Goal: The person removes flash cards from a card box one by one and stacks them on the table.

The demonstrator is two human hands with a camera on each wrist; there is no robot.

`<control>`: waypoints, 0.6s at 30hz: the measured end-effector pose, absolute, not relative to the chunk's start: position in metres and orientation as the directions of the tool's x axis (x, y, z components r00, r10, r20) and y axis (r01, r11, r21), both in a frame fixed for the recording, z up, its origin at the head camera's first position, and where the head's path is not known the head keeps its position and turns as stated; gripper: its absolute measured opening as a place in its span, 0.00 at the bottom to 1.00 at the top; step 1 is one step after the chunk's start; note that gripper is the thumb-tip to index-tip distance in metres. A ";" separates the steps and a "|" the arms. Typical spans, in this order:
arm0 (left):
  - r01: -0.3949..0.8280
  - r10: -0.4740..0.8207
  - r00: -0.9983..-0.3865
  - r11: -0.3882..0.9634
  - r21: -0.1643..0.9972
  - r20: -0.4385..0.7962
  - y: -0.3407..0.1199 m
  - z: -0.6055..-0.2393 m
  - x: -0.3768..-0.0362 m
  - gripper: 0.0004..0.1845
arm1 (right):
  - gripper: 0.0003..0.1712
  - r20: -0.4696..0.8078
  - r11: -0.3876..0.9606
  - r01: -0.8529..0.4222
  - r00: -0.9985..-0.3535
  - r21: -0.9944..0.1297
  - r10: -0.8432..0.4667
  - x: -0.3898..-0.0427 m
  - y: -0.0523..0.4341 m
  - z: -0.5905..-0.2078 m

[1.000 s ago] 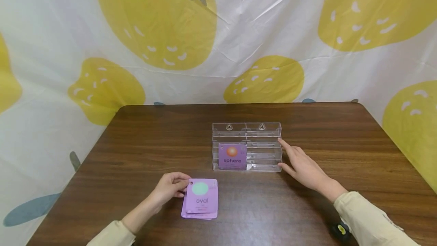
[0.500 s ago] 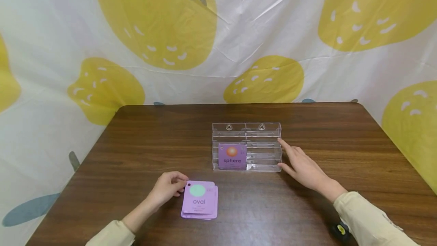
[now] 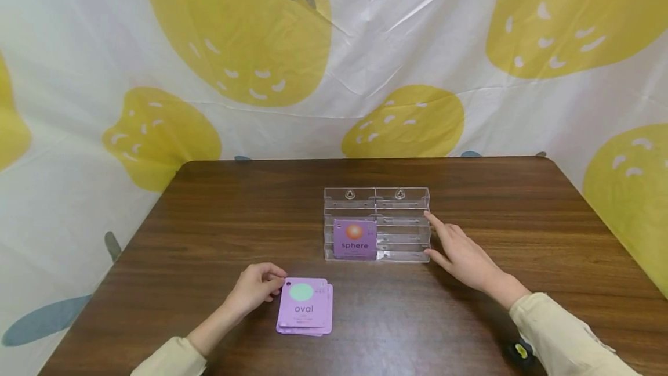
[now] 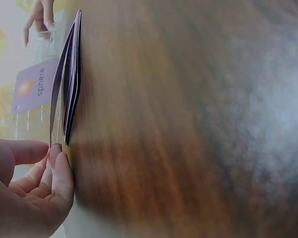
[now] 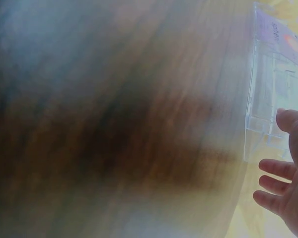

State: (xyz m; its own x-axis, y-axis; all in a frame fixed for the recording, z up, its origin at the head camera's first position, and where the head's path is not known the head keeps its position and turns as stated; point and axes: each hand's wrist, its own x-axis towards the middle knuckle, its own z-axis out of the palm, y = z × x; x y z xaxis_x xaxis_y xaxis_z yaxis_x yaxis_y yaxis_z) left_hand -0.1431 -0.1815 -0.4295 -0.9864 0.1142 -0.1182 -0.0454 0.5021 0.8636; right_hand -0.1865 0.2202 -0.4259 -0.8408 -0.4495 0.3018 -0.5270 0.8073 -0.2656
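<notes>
Left hand (image 3: 257,290) sits in the lower left centre of the head view, fingers curled, pinching the upper left corner of the top card on a small stack of purple cards (image 3: 305,307). The top card reads "oval" and shows a green disc. In the left wrist view the fingertips (image 4: 57,163) meet the raised edge of that card, while the rest of the stack lies flat on the table (image 3: 235,213).

Right hand (image 3: 459,255) lies right of centre, fingers extended and spread, the forefinger and thumb touching the right end of the clear acrylic holder (image 3: 402,208). The hand grips nothing.

The holder stands upright at the middle of the frame, beyond the stack. Its front left slot contains one purple card marked "sphere" (image 3: 355,239). A cloth with yellow fruit shapes (image 3: 235,28) fills the upper half of the frame.
</notes>
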 end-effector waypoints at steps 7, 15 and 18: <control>-0.037 0.099 -0.989 0.526 0.850 -0.105 -0.180 -0.428 -0.142 0.05 | 0.43 0.304 0.808 -0.530 -0.838 -0.258 -0.453 -0.186 0.220 -0.425; -0.015 0.105 -0.991 0.549 0.836 -0.086 -0.181 -0.428 -0.142 0.04 | 0.43 0.303 0.811 -0.528 -0.839 -0.251 -0.453 -0.186 0.219 -0.424; -0.004 0.111 -0.991 0.554 0.832 -0.079 -0.181 -0.428 -0.142 0.04 | 0.43 0.312 0.810 -0.537 -0.831 -0.234 -0.460 -0.186 0.219 -0.424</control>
State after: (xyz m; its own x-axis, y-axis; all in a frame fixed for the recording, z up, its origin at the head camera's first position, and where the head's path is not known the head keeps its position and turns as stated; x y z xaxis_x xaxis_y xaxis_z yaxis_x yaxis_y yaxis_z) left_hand -0.1418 -0.1812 -0.4277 -0.9907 0.1109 -0.0789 -0.0042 0.5544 0.8322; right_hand -0.1865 0.2193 -0.4244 -0.8309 -0.4604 0.3123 -0.5371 0.8103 -0.2343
